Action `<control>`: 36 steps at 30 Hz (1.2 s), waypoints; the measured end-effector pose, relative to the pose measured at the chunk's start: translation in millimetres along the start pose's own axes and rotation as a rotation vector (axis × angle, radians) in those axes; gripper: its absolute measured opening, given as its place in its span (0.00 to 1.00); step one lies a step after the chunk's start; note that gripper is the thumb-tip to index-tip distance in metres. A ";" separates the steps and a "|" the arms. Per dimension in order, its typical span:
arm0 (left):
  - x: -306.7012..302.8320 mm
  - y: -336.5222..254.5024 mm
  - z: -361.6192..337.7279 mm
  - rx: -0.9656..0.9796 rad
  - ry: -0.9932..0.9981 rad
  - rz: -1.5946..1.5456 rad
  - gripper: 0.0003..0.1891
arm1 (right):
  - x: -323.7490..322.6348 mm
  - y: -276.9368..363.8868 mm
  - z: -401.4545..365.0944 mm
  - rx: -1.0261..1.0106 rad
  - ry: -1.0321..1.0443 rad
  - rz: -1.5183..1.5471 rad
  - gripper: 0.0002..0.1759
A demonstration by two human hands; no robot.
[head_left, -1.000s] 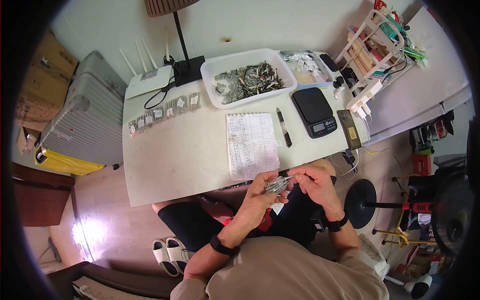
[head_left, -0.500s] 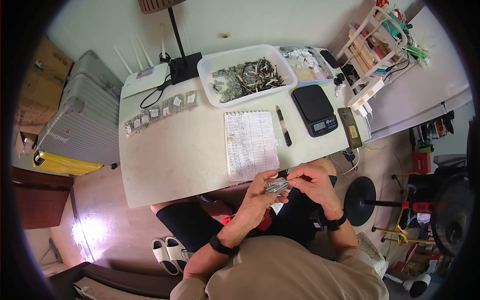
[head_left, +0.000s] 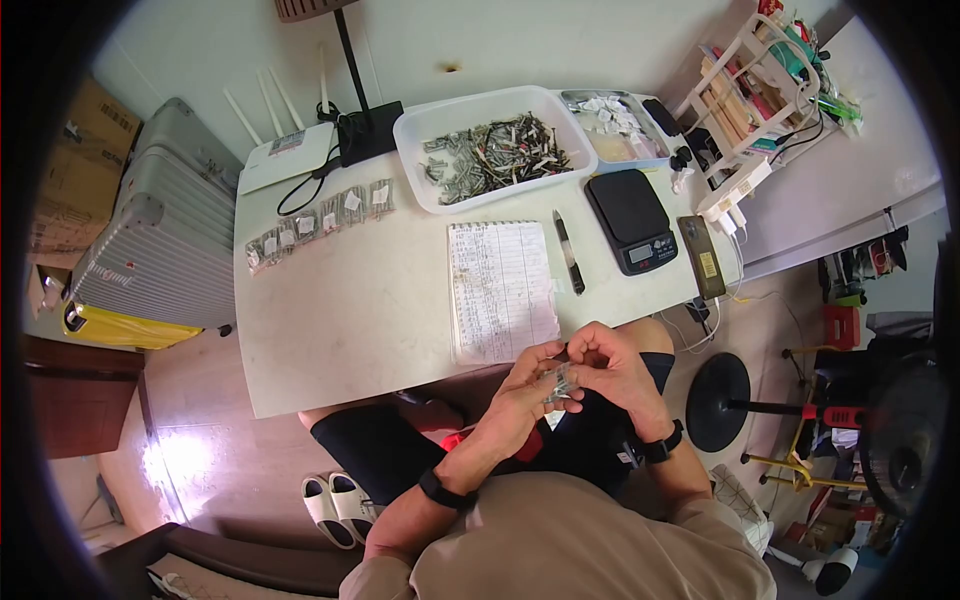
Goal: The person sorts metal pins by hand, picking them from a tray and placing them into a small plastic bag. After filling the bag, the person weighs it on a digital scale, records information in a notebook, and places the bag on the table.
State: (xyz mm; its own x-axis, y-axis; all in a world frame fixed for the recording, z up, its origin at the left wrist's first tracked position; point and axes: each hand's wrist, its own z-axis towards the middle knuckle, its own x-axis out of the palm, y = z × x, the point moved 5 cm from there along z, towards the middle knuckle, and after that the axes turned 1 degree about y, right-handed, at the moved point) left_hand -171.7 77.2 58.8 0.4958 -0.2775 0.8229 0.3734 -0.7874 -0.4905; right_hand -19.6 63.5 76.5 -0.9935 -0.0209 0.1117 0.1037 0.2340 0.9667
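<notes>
Over my lap, just off the table's front edge, my left hand (head_left: 520, 397) is closed around a small clear plastic bag of screws (head_left: 561, 383). My right hand (head_left: 612, 372) pinches the same bag at its upper right side, its fingers covering part of it. The two hands nearly touch. Beyond them on the table lies an open notebook (head_left: 500, 290) with handwritten columns, and a pen (head_left: 568, 250) to its right. Several similar filled bags (head_left: 330, 213) with white labels form a row at the table's left.
A white bin (head_left: 425, 198) of loose screws stands at the back, beside a shallow box (head_left: 640, 160) with paper slips. A black digital scale (head_left: 628, 208) and a phone (head_left: 700, 258) are on the right. A router (head_left: 290, 160) and lamp base (head_left: 372, 133) stand back left.
My right hand has shifted left and closed in over the bag, covering more of it. The bag has turned somewhat in my left hand. The things on the table have stayed put.
</notes>
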 end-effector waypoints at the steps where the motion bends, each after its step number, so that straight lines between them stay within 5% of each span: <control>1: -1.6 1.2 1.3 0.004 -0.021 0.048 0.25 | 1.7 -3.5 0.4 -0.011 0.044 -0.025 0.10; 12: -19.4 -13.3 25.8 0.039 -0.196 0.042 0.26 | 15.9 17.2 28.6 -0.147 0.145 -0.153 0.04; 16: -29.8 -24.8 49.3 0.044 -0.129 -0.181 0.16 | 9.4 36.2 55.7 -0.013 0.232 -0.207 0.09; 19: -31.1 -42.0 65.4 0.117 -0.133 -0.248 0.11 | 10.1 60.5 76.1 -0.111 0.264 -0.303 0.09; 25: -21.1 -69.7 93.8 0.053 -0.311 -0.271 0.10 | -5.8 56.2 111.9 -0.049 0.248 -0.052 0.09; 29: -42.3 -77.3 109.3 0.003 -0.198 -0.207 0.11 | -9.5 85.8 132.3 -0.205 0.339 -0.503 0.15; 32: -58.2 -82.9 121.2 0.025 -0.044 -0.202 0.11 | -38.8 101.2 157.1 -0.226 0.121 -0.587 0.22; 36: -67.6 -80.6 131.6 -0.037 -0.064 -0.214 0.11 | -64.9 128.8 211.3 -0.392 -0.031 -0.970 0.12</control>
State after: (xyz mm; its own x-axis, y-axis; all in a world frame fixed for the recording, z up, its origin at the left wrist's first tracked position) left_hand -132.2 231.9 4.9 0.4574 -0.0673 0.8867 0.4470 -0.8446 -0.2947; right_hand 48.5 300.4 145.1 -0.6584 -0.0048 -0.7527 -0.7366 -0.2018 0.6455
